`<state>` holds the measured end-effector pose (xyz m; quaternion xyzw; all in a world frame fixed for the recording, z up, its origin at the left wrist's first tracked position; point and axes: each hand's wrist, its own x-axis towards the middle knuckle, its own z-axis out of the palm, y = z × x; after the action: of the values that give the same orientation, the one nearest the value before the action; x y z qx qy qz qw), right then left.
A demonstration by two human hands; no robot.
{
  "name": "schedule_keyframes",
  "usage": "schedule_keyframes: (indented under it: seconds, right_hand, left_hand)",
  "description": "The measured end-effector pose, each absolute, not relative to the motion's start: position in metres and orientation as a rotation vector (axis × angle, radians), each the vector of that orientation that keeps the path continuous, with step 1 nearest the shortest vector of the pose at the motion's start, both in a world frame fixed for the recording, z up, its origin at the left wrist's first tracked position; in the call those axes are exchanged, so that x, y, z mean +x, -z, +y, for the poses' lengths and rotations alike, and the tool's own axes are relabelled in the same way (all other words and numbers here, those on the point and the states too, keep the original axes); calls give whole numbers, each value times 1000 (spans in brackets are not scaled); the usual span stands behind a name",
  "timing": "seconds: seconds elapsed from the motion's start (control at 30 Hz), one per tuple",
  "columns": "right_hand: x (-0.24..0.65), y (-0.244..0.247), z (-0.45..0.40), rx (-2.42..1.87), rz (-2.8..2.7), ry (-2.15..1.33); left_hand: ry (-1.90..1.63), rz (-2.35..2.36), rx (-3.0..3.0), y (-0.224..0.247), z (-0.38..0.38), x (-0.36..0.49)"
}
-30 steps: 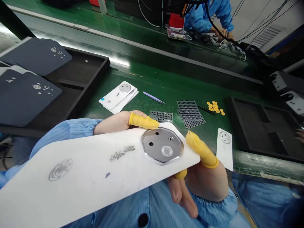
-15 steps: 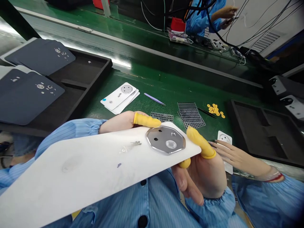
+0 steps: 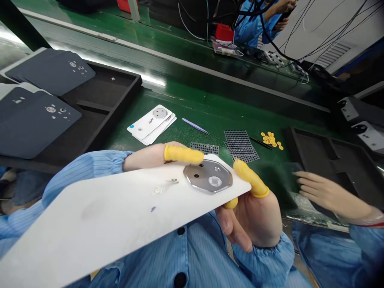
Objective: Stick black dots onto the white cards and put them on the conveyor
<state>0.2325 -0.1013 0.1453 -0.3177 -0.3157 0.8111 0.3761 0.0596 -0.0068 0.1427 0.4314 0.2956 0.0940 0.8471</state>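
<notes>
Green table (image 3: 216,116), factory floor: a white panel (image 3: 120,208) with a camera ring (image 3: 207,178) is held over the near edge. One of its corners is pinched between the yellow-capped thumb and finger of the right hand (image 3: 258,216); the left hand (image 3: 162,154) grips the far rim, a yellow-capped digit on top, the rest hidden. Purple tweezers (image 3: 195,125) and dotted sheets (image 3: 241,145) lie beyond. Near the table's right corner, a co-worker's hand (image 3: 322,194) hovers beside a dark tray (image 3: 315,152).

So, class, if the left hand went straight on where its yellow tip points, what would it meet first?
Probably the right hand, at its yellow fingertip, just past the camera plate; depth is unclear.
</notes>
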Motion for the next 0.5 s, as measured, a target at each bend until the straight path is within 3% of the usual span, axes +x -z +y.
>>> schedule_keyframes:
  seconds: [0.3,0.5]
  right_hand:
    - [241,-113,-108,-839,-905,-1959]
    - [266,-74,-105,-1265,-1105,-1524]
  left_hand:
    - [-21,498,884,-140,-7,54]
    - [-197,777,1255,-99,-39,81]
